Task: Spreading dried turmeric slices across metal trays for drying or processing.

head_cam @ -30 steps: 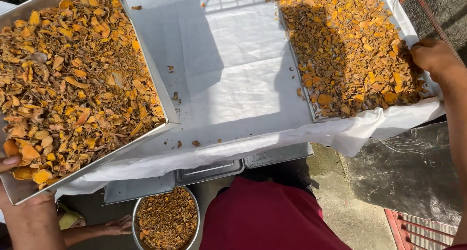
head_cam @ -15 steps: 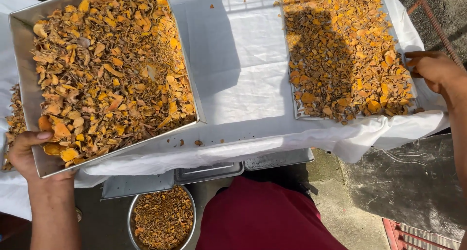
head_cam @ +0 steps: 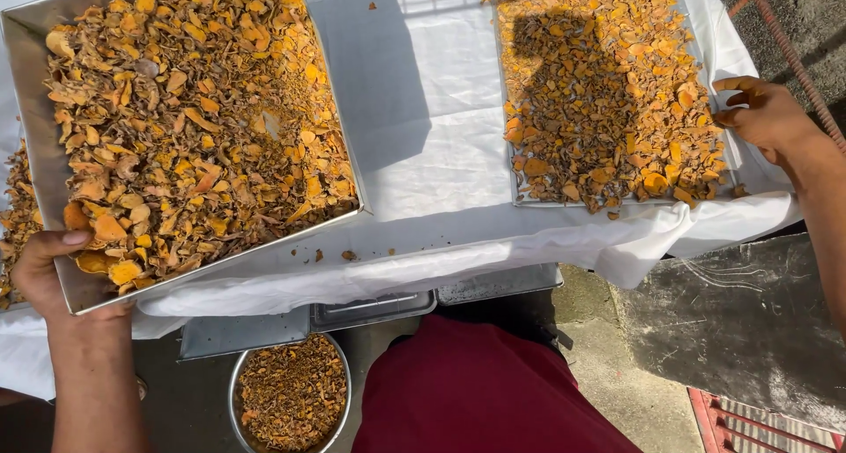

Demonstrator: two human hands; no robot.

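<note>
Fingers of left hand (head_cam: 55,272) clamped on near left corner of left metal tray (head_cam: 35,118): thumb lying over rim among the slices, remaining fingers hidden beneath, presumably bearing the base. Fingers of right hand (head_cam: 765,115) loosely curled and spread at far right edge of right metal tray (head_cam: 509,167), touching or just beside its rim; no firm grasp visible, nothing enclosed.

Left tray raised and tilted, near corner over edge of white cloth (head_cam: 423,136), heaped with dried orange-brown slices (head_cam: 194,127). Right tray flat on same cloth, spread with a thinner layer of the same slices. Below table edge, round steel bowl (head_cam: 291,396) holding more of the dried pieces, beside stacked flat pans (head_cam: 370,310).

Judged handling: tray stiff, thin-walled, probably slick bare metal; load light per piece yet bulky, loose, ready to slide toward low side under tilt. One-corner hold likely to twist in the grip; better taken at two opposite rims, thumbs over lip, fingers under base, kept level. Slices brittle, easily crumbled or scattered; a few crumbs (head_cam: 330,256) already loose on cloth.
</note>
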